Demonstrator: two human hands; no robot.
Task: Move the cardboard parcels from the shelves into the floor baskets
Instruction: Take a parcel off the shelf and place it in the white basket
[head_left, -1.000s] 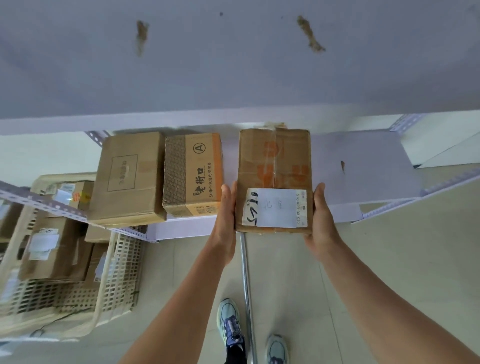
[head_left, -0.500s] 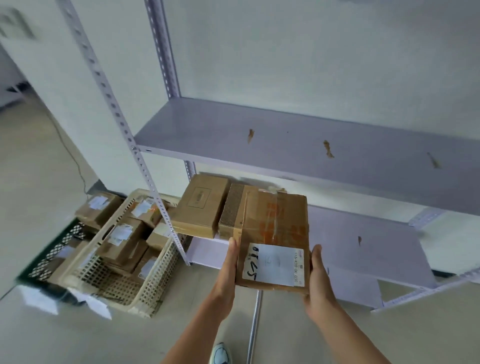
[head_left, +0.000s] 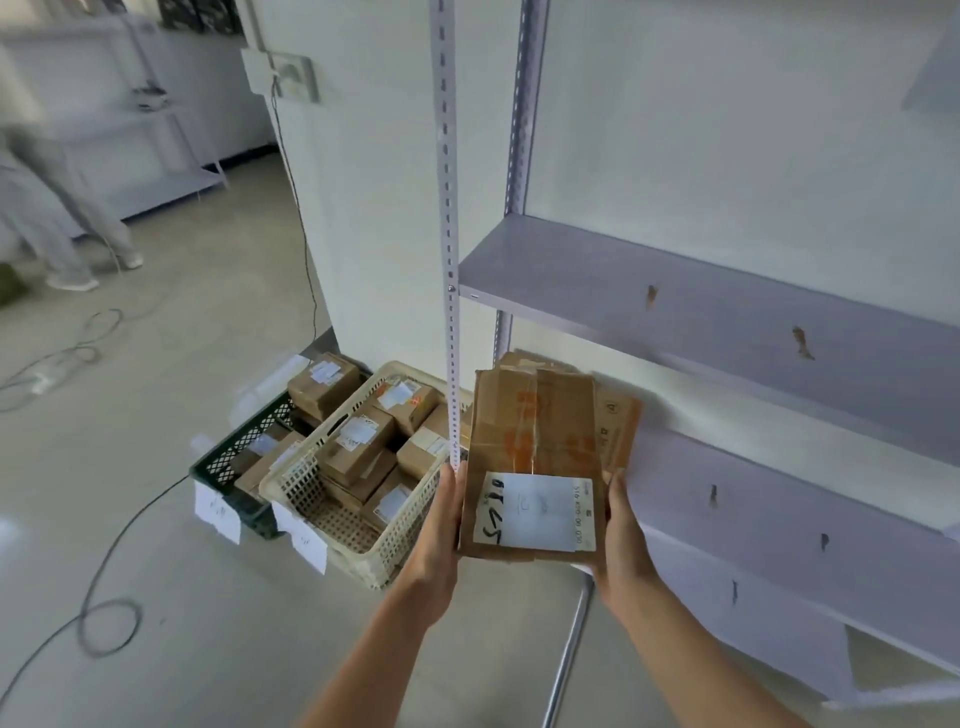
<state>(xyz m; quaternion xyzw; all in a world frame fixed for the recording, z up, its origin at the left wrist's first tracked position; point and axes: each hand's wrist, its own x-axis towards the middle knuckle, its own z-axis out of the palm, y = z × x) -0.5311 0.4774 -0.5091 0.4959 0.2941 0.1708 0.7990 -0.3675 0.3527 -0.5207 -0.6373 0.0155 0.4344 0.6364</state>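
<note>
Both hands, left (head_left: 434, 540) and right (head_left: 626, 545), clasp the labelled parcel (head_left: 535, 462) by its sides near the cream basket (head_left: 332, 525)

Light: bright, even, soft daylight tone; source not visible.
Shadows: faint, soft under the shelves (head_left: 727, 312) at right.
Glare: pale sheen on the floor (head_left: 156, 519) at far left edge.
Blur: standing person (head_left: 47, 208) at far left smeared; background hazy.
Distortion: wide-angle bend, shelf upright (head_left: 448, 208) leaning.

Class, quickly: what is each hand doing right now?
Left hand: closed against the left side of the cardboard parcel, holding it.
Right hand: closed against the parcel's right side.
</note>
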